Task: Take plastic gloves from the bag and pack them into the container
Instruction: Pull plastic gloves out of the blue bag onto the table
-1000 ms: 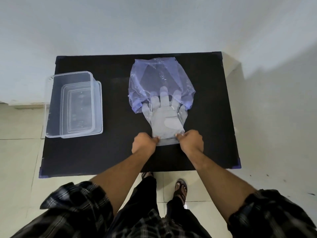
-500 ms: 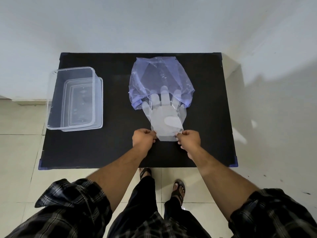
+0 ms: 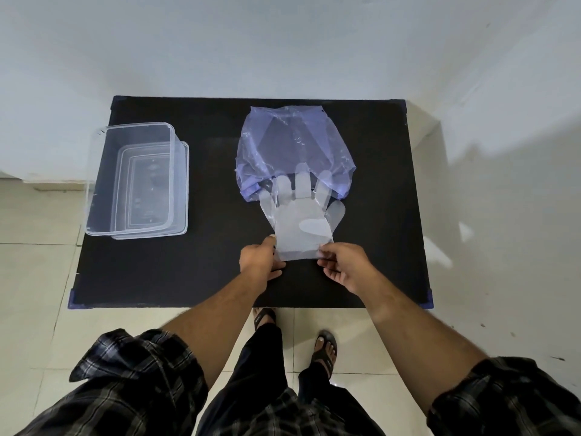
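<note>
Head view, looking down on a black rectangular table (image 3: pixel 377 184) standing on pale floor tiles against a white wall. A stack of thin, translucent plastic gloves (image 3: pixel 303 229) lies flat near the table's centre, cuff end toward the person, finger ends reaching under the mouth of a crumpled, translucent blue-violet plastic bag (image 3: pixel 294 146) that lies just beyond it. The glove fingers are partly covered by the bag's opening; the thumb parts lie outside it on both sides.

The left hand (image 3: pixel 259 261) pinches the near-left corner of the glove cuff between thumb and fingers. The right hand (image 3: pixel 344 267) pinches the near-right corner likewise, fingers curled under the edge. How many glove layers each hand holds cannot be told.

A clear rectangular plastic container (image 3: pixel 136 179) stands at the table's left side, well apart from the gloves, partly overhanging the left edge. It rests on what appears to be a clear flat lid (image 3: pixel 185 190) showing along its right and near sides. No gloves are visible inside it.
</note>
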